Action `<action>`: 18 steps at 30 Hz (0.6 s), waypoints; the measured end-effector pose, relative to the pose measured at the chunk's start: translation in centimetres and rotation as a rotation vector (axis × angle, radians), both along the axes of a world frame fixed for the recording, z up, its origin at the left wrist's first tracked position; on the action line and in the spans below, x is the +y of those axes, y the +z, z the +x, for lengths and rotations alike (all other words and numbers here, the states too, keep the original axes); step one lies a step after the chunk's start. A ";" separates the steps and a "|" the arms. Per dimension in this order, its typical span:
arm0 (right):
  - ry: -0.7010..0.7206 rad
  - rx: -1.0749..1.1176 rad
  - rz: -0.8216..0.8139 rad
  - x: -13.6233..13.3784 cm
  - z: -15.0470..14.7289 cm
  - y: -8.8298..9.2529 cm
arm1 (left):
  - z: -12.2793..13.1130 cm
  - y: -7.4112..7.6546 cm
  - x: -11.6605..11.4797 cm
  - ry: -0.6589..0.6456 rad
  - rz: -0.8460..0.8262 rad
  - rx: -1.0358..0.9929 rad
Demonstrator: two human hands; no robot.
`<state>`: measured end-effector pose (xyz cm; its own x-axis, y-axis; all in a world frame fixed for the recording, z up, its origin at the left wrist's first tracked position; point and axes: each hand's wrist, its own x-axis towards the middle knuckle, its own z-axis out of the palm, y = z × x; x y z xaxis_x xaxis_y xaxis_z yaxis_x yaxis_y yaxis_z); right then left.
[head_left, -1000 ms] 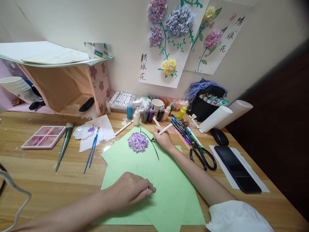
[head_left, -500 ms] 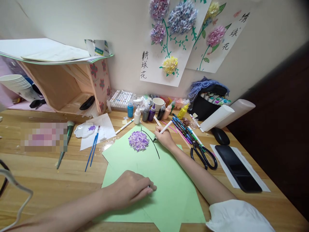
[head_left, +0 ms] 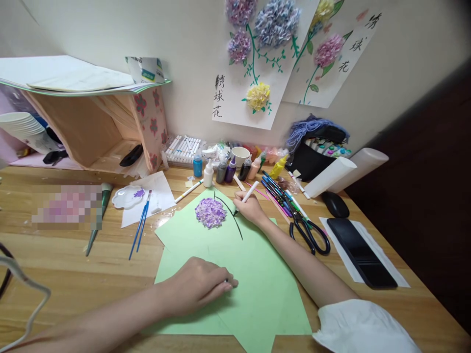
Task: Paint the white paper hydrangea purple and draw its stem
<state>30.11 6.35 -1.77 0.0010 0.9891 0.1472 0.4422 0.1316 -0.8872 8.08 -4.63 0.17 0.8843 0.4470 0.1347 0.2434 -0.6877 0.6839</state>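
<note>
My right hand (head_left: 250,207) is closed round a white marker (head_left: 250,191). The marker's dark tip rests at a curved black line on the light green paper (head_left: 253,299). To the left of this line a round purple flower of small crumpled bits (head_left: 211,213) is fixed to the sheet. Lower down, my left hand (head_left: 206,287) lies on the paper with its fingers curled. Between its thumb and forefinger pokes the end of a small dark cap (head_left: 226,280), mostly hidden by the fingers. A second green sheet lies under the first at an angle.
Black-handled scissors (head_left: 311,235) and several pens (head_left: 275,193) lie right of the paper, with a phone (head_left: 362,252) beyond. Paint bottles (head_left: 230,170) stand behind it. Two brushes (head_left: 140,225) and a palette (head_left: 123,197) are at the left. Flower pictures (head_left: 253,68) hang on the wall.
The marker in my right hand has tipped slightly more upright, its tip staying by the black line. My left hand keeps its place on the paper. The whole view has shifted slightly.
</note>
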 end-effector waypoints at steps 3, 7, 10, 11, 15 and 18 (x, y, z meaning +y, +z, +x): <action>0.027 0.010 -0.007 0.1 0.1 0.0 | 0.0 0.0 0.0 0.002 -0.002 0.002; -0.018 0.037 0.004 0.2 0.2 -0.2 | 0.0 -0.1 0.0 0.004 -0.006 -0.001; -0.072 0.045 0.018 0.2 0.2 -0.4 | 0.0 -0.2 0.0 0.003 -0.007 -0.002; -0.080 0.042 0.020 0.1 0.2 -0.4 | 0.0 -0.2 0.0 0.004 -0.007 -0.002; -0.093 0.022 0.028 0.0 0.0 -0.2 | 0.0 -0.1 0.0 0.002 -0.010 -0.001; -0.085 0.009 0.028 0.0 0.0 -0.2 | 0.0 -0.1 0.0 0.003 -0.010 -0.003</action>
